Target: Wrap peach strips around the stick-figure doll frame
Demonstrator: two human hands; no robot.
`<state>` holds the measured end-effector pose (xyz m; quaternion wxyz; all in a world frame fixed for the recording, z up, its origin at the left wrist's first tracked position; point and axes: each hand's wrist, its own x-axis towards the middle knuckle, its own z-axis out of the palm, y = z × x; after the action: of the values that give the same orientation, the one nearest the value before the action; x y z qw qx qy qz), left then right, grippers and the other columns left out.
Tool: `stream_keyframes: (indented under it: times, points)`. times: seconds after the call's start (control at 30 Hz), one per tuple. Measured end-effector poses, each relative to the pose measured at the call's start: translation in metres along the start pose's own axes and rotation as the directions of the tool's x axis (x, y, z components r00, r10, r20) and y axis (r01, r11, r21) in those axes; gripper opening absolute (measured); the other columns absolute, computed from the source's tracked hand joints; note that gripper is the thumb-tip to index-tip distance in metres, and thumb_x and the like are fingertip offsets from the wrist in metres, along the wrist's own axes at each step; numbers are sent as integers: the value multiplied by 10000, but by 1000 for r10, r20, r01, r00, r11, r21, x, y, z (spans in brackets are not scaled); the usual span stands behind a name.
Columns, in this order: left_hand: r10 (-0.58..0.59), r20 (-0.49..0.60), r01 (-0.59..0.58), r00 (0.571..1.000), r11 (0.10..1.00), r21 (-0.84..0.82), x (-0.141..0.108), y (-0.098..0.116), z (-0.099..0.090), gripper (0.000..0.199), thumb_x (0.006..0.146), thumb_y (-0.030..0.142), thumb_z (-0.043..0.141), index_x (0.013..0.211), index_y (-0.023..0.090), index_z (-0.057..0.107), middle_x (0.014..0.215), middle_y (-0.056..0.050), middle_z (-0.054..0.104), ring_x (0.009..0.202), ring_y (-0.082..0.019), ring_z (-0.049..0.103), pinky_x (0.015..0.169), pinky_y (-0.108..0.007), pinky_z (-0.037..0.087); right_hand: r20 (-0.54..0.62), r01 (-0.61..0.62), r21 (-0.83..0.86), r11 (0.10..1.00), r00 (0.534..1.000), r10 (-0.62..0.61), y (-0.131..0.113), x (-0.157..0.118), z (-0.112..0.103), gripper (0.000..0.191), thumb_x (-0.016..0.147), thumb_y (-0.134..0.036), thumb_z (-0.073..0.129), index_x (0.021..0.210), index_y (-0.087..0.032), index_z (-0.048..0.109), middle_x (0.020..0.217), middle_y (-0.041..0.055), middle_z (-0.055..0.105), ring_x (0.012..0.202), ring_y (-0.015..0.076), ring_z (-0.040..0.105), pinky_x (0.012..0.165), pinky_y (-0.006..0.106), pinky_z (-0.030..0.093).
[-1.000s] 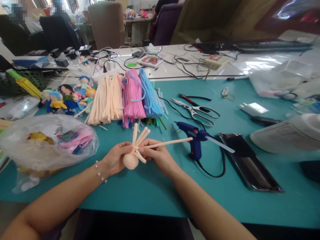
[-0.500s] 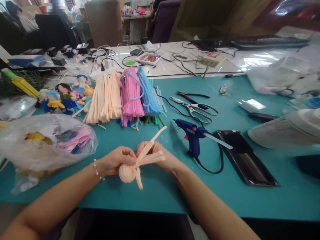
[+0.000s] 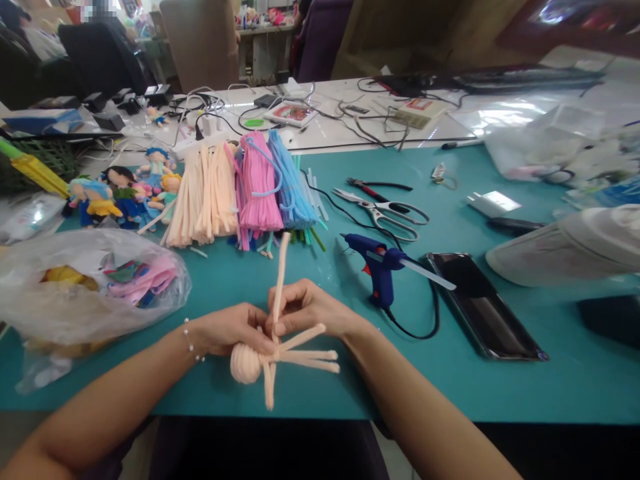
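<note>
A peach pipe-cleaner doll (image 3: 246,364) with a round wound head and several thin limbs is held above the front of the green mat. My left hand (image 3: 233,331) is closed on it at the neck, thumb on top, beside the head. My right hand (image 3: 300,310) pinches a long peach pipe cleaner (image 3: 281,273) near its base, where it meets the doll; its free end points up and away. The other strands spread to the right and toward me. My fingers hide part of the join.
Bundles of peach (image 3: 203,193), pink (image 3: 261,187) and blue (image 3: 293,183) pipe cleaners lie behind my hands. Finished dolls (image 3: 123,193) and a plastic bag (image 3: 95,287) are left. A glue gun (image 3: 377,260), scissors (image 3: 383,212), pliers (image 3: 375,189), phone (image 3: 487,310) and white bottle (image 3: 565,247) are right.
The long strand has swung from slanting right to nearly upright. The doll has turned a little and its limbs are spread further apart. My right thumb now shows on the strand.
</note>
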<state>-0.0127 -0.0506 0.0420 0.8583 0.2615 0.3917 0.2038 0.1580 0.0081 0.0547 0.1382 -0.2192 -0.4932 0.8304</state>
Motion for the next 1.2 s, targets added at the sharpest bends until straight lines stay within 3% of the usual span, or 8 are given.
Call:
stream_keyframes:
  times: [0.23,0.47,0.63,0.77,0.9,1.0,1.1,1.2]
  points:
    - [117,-65,-108,991,987,120,1,0,-1,169,471,175,794,561,118,663,524,8,625,484,-81,531,531,-211,410,-25,-15,-24,1000,1000,14,0,1,3,230,541,-258,828,636,-108,683,612,-19,629,567,82,585,557,185,445]
    - [257,-140,-214,956,940,266,2,4,-4,122,530,189,753,560,130,651,511,11,594,474,-82,492,496,-214,374,-197,19,-145,989,979,-48,-10,-5,0,385,610,-475,760,647,-123,609,582,-27,594,536,69,511,534,186,397]
    - [264,-108,-235,958,945,227,3,3,-8,181,547,227,765,579,137,610,512,10,596,457,-96,531,479,-217,392,-125,-84,-234,969,991,56,-13,-11,-3,350,560,-367,810,710,-120,613,597,-32,592,527,61,489,488,174,361]
    - [293,-122,-279,948,952,124,5,5,-11,246,543,256,792,639,135,601,521,21,583,455,-94,534,460,-206,395,-134,-88,-239,967,989,56,-8,-10,-1,286,577,-312,801,701,-119,630,577,-20,609,499,69,510,464,183,373]
    - [399,-203,-427,894,896,-120,7,11,-15,371,641,477,709,715,121,632,580,-3,604,506,-116,562,497,-235,461,-272,44,-163,986,958,-88,-6,-7,0,258,566,-310,804,625,-132,626,567,-1,635,506,86,551,478,196,413]
    - [492,-223,-537,842,804,-256,8,14,-14,454,668,570,649,784,131,655,690,-37,665,636,-168,624,630,-311,523,-401,211,-136,968,882,-249,-6,-5,3,254,543,-307,819,601,-159,621,581,-8,637,522,99,569,500,215,448]
    - [596,-282,-655,752,723,-218,10,12,-10,470,568,535,747,823,145,685,750,-49,697,687,-186,637,677,-334,524,-491,327,-202,923,782,-385,-4,-4,6,239,545,-302,825,595,-177,627,599,-7,627,555,110,570,531,233,465]
    - [653,-403,-741,641,663,-106,12,9,-5,401,468,376,844,767,149,704,695,-31,695,658,-176,632,669,-331,517,-499,354,-278,893,741,-449,0,-2,10,238,569,-321,815,606,-183,625,625,5,618,568,118,552,527,243,457]
